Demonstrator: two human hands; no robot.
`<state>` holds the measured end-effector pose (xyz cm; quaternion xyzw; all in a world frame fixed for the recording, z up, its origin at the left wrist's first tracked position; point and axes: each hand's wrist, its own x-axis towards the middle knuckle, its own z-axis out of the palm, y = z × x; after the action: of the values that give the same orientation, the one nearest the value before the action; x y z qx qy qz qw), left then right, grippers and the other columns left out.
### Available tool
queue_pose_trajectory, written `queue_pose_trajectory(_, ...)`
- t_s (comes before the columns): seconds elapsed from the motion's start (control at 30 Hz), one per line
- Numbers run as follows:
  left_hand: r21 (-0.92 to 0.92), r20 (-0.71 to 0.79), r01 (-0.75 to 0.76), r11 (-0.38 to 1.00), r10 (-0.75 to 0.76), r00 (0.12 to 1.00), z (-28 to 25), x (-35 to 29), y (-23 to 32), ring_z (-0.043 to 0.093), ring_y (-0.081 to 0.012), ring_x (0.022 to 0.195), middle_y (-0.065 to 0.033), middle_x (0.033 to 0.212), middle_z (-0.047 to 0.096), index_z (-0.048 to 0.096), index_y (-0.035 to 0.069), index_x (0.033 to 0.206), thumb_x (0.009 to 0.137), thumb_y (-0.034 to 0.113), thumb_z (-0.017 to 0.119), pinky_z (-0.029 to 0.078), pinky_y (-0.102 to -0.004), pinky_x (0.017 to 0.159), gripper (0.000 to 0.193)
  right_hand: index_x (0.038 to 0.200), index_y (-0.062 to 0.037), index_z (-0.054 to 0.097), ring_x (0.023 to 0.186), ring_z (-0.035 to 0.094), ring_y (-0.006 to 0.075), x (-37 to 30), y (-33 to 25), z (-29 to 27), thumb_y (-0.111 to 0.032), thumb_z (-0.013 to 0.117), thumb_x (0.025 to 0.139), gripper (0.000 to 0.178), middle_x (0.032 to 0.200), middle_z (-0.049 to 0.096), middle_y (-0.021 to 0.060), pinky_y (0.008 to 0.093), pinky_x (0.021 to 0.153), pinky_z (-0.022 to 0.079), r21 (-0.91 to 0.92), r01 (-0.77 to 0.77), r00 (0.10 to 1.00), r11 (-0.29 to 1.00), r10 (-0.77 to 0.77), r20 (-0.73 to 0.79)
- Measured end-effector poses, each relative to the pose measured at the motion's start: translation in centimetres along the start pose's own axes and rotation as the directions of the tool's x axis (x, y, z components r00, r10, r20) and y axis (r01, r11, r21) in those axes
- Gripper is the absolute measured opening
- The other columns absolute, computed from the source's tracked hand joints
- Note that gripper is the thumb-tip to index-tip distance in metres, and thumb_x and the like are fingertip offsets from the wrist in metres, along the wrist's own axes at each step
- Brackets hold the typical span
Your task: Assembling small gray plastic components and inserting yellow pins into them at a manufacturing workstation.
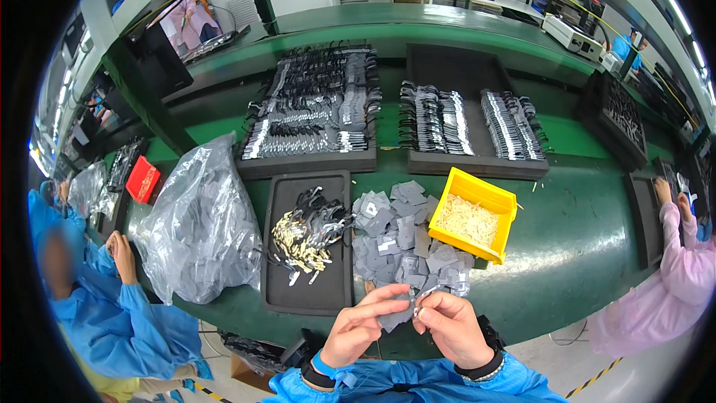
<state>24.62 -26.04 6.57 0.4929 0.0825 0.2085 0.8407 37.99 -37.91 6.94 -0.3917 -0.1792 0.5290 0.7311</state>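
Observation:
Near the table's front edge my two hands meet, fingertips close together. My right hand [453, 326] is closed in a pinch on a small grey piece [426, 293]; its exact kind is partly hidden by the fingers. My left hand [356, 330] reaches toward it with fingers stretched and slightly apart. A flat grey piece [395, 319] shows just below the left fingertips; whether they touch it is unclear. Beyond the hands spreads a pile of flat dark-grey pieces [377, 254]. To its left, a black tray [272, 283] bears black cables with gold-coloured ends [302, 242].
A yellow bin [500, 254] of small cream-coloured pieces stands right of the pile. A clear plastic bag [198, 231] of grey pieces lies left. Behind are two black trays [309, 166] [477, 166] with rows of cabled parts. Co-workers in blue [119, 321] and pink [649, 291] flank me.

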Motion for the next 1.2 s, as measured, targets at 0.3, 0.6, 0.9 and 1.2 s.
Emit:
queue_pose_trajectory(0.3, 0.049, -0.258, 0.083, 0.995, -0.068, 0.964, 2.2, -0.4, -0.1, 0.055, -0.0146, 0.094, -0.0114, 0.105, 0.055, 0.048, 0.001, 0.107, 0.085, 0.0, 0.054, 0.045, -0.0233, 0.071, 0.023, 0.086, 0.0001, 0.058, 0.075, 0.053, 0.0118, -0.1, -0.1, 1.2, -0.002, 0.058, 0.083, 0.003, 0.089, 0.057, 0.0072, 0.024, 0.067, 0.043, -0.05, -0.011, 0.999, 0.999, 0.008, -0.051)
queue_pose_trajectory(0.6, -0.491, -0.127, 0.062, 0.869, -0.141, 0.982, 0.6, -0.8, -1.6, 0.049, -0.0135, 0.085, -0.0045, 0.089, 0.052, 0.047, 0.008, 0.108, 0.086, 0.013, 0.058, 0.038, -0.0276, 0.078, 0.024, 0.086, 0.001, 0.059, 0.074, 0.05, 0.0098, -0.1, 0.1, 2.3, -0.002, 0.057, 0.083, 0.004, 0.087, 0.055, 0.0054, 0.0221, 0.067, 0.041, -0.06, -0.006, 1.0, 0.998, 0.006, 0.004)
queue_pose_trajectory(0.9, -0.412, -0.19, 0.029, 0.911, -0.117, 0.975, 1.0, -1.1, -1.8, 0.047, -0.0128, 0.086, -0.0028, 0.089, 0.05, 0.049, 0.009, 0.103, 0.088, 0.016, 0.056, 0.037, -0.028, 0.077, 0.018, 0.083, 0.0017, 0.061, 0.072, 0.049, 0.0085, -0.1, 0.3, 3.3, -0.001, 0.059, 0.082, 0.003, 0.084, 0.053, 0.004, 0.0209, 0.065, 0.039, -0.127, 0.048, 0.998, 0.991, -0.053, -0.039)
queue_pose_trajectory(1.2, -0.462, -0.154, 0.034, 0.886, -0.119, 0.981, 1.0, -1.1, -2.1, 0.045, -0.0116, 0.085, -0.0002, 0.088, 0.047, 0.05, 0.009, 0.099, 0.087, 0.015, 0.057, 0.035, -0.0266, 0.078, 0.015, 0.084, 0.0022, 0.063, 0.084, 0.053, 0.0096, -0.4, 0.7, 2.4, -0.001, 0.059, 0.083, 0.005, 0.09, 0.058, 0.0052, 0.0216, 0.075, 0.041, -0.154, 0.018, 1.0, 0.988, -0.02, -0.013)
